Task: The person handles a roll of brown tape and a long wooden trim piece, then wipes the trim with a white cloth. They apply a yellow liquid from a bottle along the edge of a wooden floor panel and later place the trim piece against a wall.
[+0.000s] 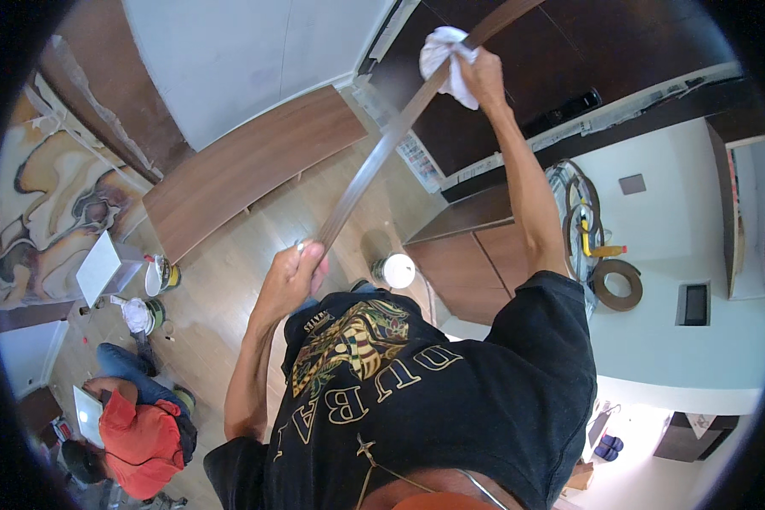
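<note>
A long, narrow wood-look strip [382,151] runs slantwise in front of me, from the middle of the view up past the top right edge. My left hand [291,279] is closed round its lower end, thumb along the top. Further up, my right hand [484,78] grips a crumpled white cloth [438,53], which is folded against the strip. A pale shine lies along the stretch of strip between my hands. The fingers of my right hand are partly hidden by the cloth.
A brown wooden panel [255,170] lies on the floor ahead. A white-topped bucket [397,270] stands near my feet. Dark cabinet fronts [561,59] rise at far right, with coiled edging [618,285] beside them. A person in red [149,450] sits at lower left near paint cans [157,276].
</note>
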